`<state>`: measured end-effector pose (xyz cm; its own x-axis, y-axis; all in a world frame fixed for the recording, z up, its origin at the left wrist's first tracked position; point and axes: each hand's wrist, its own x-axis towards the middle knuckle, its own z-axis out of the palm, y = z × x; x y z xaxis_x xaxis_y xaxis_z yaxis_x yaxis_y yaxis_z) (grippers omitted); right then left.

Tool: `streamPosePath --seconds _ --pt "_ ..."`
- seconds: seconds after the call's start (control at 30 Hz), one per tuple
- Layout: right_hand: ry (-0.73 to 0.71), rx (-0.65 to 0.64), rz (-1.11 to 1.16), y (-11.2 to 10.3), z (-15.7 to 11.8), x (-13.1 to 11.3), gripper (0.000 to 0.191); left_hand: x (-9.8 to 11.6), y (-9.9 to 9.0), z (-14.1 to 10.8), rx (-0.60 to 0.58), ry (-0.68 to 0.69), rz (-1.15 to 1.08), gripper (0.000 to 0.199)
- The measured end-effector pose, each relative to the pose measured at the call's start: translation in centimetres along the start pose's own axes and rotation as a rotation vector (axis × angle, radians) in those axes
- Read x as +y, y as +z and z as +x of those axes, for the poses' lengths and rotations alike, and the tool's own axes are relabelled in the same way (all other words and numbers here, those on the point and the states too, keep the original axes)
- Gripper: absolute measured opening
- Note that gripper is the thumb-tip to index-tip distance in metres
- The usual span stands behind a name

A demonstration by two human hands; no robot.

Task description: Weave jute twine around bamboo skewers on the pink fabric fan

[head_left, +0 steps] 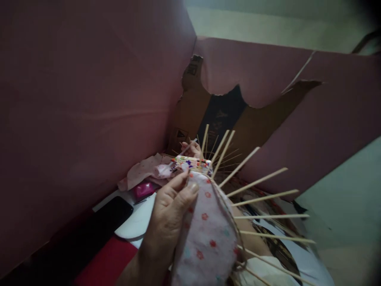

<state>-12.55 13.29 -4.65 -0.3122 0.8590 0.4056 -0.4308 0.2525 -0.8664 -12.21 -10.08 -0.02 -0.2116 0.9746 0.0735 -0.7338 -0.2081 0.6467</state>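
My left hand (171, 210) is closed on the near edge of a rounded piece covered in pale pink cloth with small red flowers (205, 234). Its thumb presses on the front face; the other fingers are partly hidden. Several thin wooden sticks (257, 182) fan out from the curved rim. Farther off, my right hand (193, 149) pinches a slim pale stick (188, 147) that slants down to the left. The fan partly hides the right arm. Close below that hand lies a brightly patterned piece (195, 162) with purple and red marks. Thinner sticks spread beside it.
A torn cardboard sheet (190, 107) leans against the pink wall (89, 79). To the left lie crumpled pink cloth (143, 171), a bright pink packet (143, 190), a black object (110, 216), a white rounded sheet (137, 220) and red material (107, 262).
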Motion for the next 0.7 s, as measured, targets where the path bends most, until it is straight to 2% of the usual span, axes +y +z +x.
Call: streamPosePath --seconds 0.07,0.17,0.33,0.43,0.5,0.57,0.63,0.7 --pt "-0.009 0.129 0.053 -3.0 -0.2 -2.4 0.029 0.2 0.2 -0.1 0.052 0.043 0.031 0.022" --pt "-0.056 0.285 0.084 -8.0 -2.0 -6.5 0.028 0.0 0.1 0.1 0.082 0.076 0.114 0.022" --pt "-0.189 0.487 0.035 -17.1 -7.7 -13.2 0.035 -1.3 -0.1 1.0 0.068 0.127 0.239 0.031" --pt "-0.234 0.552 -0.004 -21.4 -11.5 -16.4 0.029 -2.2 0.4 1.3 0.082 0.088 0.27 0.034" --pt "-0.224 0.561 -0.018 -23.5 -13.6 -17.5 0.026 -2.7 0.8 1.4 0.103 0.034 0.28 0.034" --pt "-0.231 0.546 -0.002 -24.9 -15.1 -17.9 0.033 -3.2 1.1 1.5 0.126 0.001 0.288 0.035" --pt "-0.277 0.539 0.026 -25.9 -16.0 -17.5 0.041 -3.7 1.1 1.7 0.162 -0.008 0.288 0.036" --pt "-0.319 0.555 0.044 -26.3 -16.2 -16.8 0.04 -4.4 1.0 1.9 0.159 -0.049 0.262 0.037"
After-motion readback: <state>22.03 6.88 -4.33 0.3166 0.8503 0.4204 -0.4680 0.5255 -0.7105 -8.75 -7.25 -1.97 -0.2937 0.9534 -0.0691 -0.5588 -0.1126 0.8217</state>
